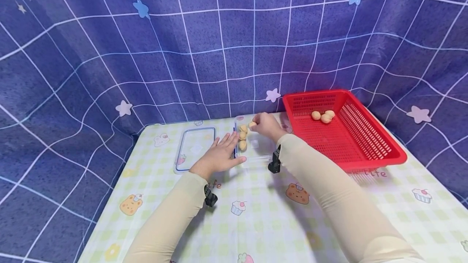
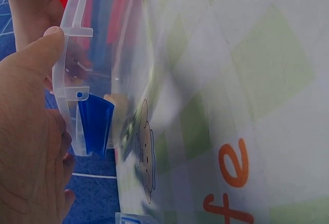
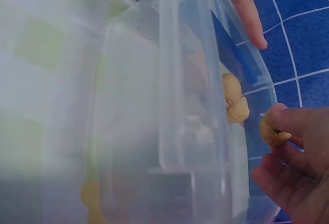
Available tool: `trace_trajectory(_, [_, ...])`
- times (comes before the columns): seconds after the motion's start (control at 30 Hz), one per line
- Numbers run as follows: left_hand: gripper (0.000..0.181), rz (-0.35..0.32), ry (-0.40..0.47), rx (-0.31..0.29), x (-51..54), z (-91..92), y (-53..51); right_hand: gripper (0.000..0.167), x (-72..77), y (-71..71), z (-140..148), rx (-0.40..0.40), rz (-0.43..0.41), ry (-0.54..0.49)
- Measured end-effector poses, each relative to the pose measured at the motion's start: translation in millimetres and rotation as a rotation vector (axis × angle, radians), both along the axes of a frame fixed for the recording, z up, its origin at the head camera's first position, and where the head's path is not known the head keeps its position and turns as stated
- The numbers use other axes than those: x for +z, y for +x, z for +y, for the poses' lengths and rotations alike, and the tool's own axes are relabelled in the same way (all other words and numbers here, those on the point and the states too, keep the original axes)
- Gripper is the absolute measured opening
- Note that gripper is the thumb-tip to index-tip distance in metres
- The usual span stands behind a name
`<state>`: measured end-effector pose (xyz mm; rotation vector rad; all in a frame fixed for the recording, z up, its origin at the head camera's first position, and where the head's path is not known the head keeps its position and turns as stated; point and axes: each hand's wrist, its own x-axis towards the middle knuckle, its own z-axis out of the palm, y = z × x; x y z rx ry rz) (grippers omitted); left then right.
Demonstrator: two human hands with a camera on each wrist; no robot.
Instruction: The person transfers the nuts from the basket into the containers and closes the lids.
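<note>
As far as the views show, loading of the clear container appears partly done: a column of tan pieces lies along its left wall. At the container's far end, the right hand has its grip pinched on one further piece, not yet released. The left hand rests with straight fingers on the container's left edge, its grip clasping no piece. Outstanding: a small cluster in the red basket, right of the container. The lid lies off, left of the container.
</note>
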<state>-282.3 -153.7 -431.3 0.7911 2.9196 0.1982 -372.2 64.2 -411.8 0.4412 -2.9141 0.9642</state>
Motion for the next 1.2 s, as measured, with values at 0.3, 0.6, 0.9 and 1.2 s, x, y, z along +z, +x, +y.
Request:
trace_trajectory(0.3, [0.091, 0.008, 0.012, -0.007, -0.3, 0.3, 0.8, 0.031, -9.6, 1.9, -10, 0.009, -0.033, 0.048])
trace_trajectory(0.6, [0.092, 0.005, 0.018, -0.004, -2.4, -0.1, -0.3, 0.034, -16.0, 11.2, -19, -0.038, -0.079, 0.100])
trace_trajectory(0.9, [0.092, 0.019, 0.013, -0.010, -3.3, 0.0, -0.8, 0.032, -23.5, 14.6, -21, -0.075, -0.128, 0.129])
trace_trajectory(1.2, [0.094, 0.027, 0.006, -0.012, -5.6, -0.7, -2.2, 0.031, -30.5, 13.8, -22, -0.068, -0.122, 0.157])
